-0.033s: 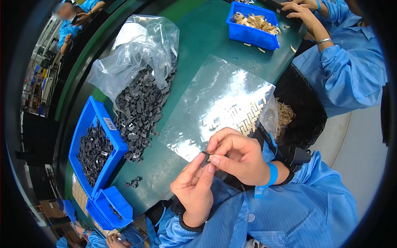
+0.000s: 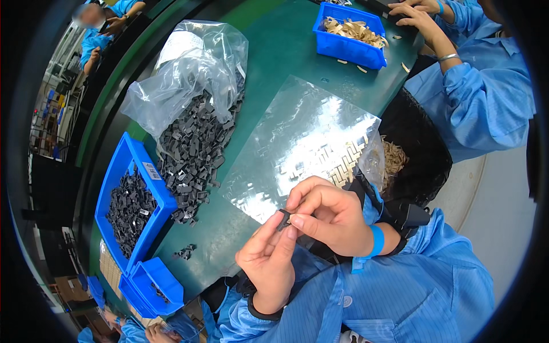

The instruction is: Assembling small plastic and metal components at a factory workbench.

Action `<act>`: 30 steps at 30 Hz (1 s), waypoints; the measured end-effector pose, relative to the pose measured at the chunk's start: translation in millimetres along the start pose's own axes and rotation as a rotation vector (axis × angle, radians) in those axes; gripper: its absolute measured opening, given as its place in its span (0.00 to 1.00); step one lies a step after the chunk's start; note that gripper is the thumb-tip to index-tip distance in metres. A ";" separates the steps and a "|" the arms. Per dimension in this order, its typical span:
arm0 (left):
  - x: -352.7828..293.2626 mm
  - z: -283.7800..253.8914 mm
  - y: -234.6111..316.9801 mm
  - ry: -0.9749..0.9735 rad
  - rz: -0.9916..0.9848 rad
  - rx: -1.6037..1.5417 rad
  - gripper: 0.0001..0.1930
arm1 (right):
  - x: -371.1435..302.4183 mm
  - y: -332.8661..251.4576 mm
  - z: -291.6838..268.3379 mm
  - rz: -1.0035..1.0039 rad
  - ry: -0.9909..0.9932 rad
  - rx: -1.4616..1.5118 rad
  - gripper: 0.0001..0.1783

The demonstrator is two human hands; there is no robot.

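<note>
A small black plastic piece [image 2: 283, 219] is pinched between the fingertips of both hands. My left hand [image 2: 270, 257] grips it between thumb and forefinger from below left. From the right, my right hand [image 2: 331, 220] closes thumb and fingers on its other side; a blue band circles that wrist. Just beyond the hands lies a clear plastic sheet [image 2: 303, 126] with rows of small tan strips [image 2: 346, 166] at its right part. Glare hides some of the sheet. Left of it, a heap of similar black pieces [image 2: 191, 148] spills from a clear plastic bag [image 2: 194, 74].
A blue bin [image 2: 170, 201] of small black parts stands at the left, with a smaller blue bin [image 2: 150, 308] nearer me. Loose black bits [image 2: 185, 251] lie beside them. Far right are a blue bin [image 2: 349, 52] of tan strips, a co-worker's hands [image 2: 420, 17] and a black bag [image 2: 420, 148].
</note>
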State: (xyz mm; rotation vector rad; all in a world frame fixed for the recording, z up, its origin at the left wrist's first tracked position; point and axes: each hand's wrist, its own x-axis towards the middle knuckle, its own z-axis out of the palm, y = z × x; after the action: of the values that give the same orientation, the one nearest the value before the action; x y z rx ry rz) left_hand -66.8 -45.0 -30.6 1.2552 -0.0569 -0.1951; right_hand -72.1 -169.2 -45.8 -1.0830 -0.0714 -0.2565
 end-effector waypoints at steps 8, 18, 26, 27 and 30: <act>-0.7 -1.3 0.1 -0.015 -0.003 -0.021 0.15 | -0.1 1.3 1.1 -0.045 0.006 -0.062 0.04; 1.0 -0.4 2.2 0.007 -0.043 -0.083 0.13 | -0.6 2.7 2.4 -0.063 0.029 -0.096 0.03; -1.9 -2.7 -1.6 0.045 0.044 -0.085 0.11 | 2.1 2.4 -2.8 -0.115 -0.042 -0.245 0.04; -2.4 -2.7 -1.3 0.045 0.046 -0.086 0.11 | 4.7 0.2 -4.6 -0.156 -0.072 -0.331 0.04; -1.9 -3.1 -1.3 0.029 0.126 0.009 0.11 | 11.7 -10.3 -8.8 -0.130 -0.127 -0.410 0.06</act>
State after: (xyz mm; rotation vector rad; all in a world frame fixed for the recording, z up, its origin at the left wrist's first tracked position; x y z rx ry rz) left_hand -68.3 -42.1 -32.6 1.2585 -0.1113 -0.0681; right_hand -63.9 -183.5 -38.9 -1.5049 -0.2100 -0.3276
